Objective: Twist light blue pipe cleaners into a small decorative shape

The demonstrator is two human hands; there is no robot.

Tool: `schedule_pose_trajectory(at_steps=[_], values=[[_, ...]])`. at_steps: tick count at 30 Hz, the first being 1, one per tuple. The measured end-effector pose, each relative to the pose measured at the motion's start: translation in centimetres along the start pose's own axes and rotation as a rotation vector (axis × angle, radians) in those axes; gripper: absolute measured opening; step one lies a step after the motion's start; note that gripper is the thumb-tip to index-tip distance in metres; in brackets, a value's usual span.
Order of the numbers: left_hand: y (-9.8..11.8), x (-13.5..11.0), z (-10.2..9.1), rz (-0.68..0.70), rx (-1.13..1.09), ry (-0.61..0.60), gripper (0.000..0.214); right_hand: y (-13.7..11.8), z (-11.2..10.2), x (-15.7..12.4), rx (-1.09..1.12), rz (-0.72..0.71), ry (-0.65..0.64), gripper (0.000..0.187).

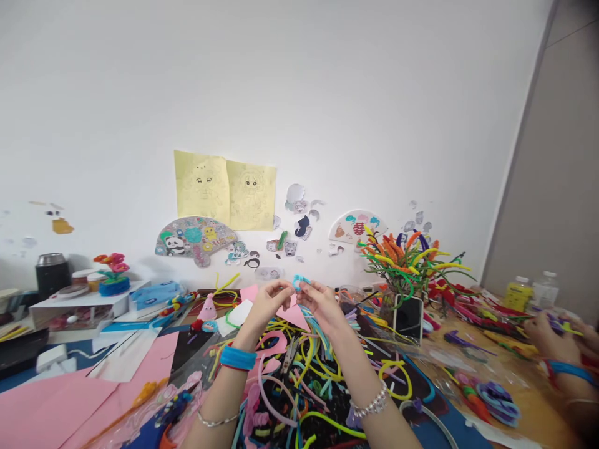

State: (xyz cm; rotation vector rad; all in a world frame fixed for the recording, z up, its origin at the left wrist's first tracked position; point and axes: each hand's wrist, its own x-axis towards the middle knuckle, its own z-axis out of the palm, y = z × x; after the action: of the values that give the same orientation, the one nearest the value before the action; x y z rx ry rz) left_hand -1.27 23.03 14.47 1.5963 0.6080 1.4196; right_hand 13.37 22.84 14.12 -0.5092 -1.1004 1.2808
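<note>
A small curled piece of light-blue pipe cleaner [299,281] is raised above the littered table in the middle of the view. My right hand [322,304] pinches it from the right with thumb and fingertips. From the left, my left hand [271,305] has its fingers bent together at the piece's edge; the exact contact is too small to make out. Beneath both hands lies a heap of loose pipe cleaners [309,365] in yellow, pink, blue and green. A pink paper [294,315] shows behind the hands, near a pink cone figure [209,307].
A vase of pipe-cleaner flowers [414,259] stands behind a dark-screened phone [408,318]. Pink sheets [60,399] cover the left side. Another person's hands [552,333] work at the far right beside bottles [518,293]. A white shelf box [88,305] stands back left.
</note>
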Motion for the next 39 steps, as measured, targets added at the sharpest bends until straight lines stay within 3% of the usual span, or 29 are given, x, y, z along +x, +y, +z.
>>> schedule_pose_trajectory(at_steps=[5,11,18,27,30,35,39], values=[[-0.2,0.0,-0.4,0.059,-0.074,-0.056,0.016,-0.4,0.1,-0.4,0.09,0.146,-0.083,0.025],[-0.9,0.1,-0.5,0.028,-0.136,-0.046,0.022,-0.6,0.4,-0.7,0.112,0.188,-0.115,0.029],[-1.3,0.2,0.3,0.034,-0.158,0.028,0.02,-0.6,1.1,-1.1,0.039,0.122,-0.104,0.024],[-1.9,0.8,0.7,0.025,-0.096,0.252,0.018,0.6,1.4,-0.6,-0.089,-0.016,0.005,0.024],[-1.7,0.7,0.7,-0.023,-0.142,0.19,0.02,0.8,1.2,-0.4,-0.064,0.0,-0.006,0.026],[-1.3,0.4,0.5,-0.116,-0.279,-0.022,0.023,0.6,0.4,0.0,0.063,0.083,-0.027,0.027],[-2.0,0.3,0.3,-0.115,-0.384,-0.072,0.031,0.5,0.0,0.1,0.14,0.161,-0.066,0.025]])
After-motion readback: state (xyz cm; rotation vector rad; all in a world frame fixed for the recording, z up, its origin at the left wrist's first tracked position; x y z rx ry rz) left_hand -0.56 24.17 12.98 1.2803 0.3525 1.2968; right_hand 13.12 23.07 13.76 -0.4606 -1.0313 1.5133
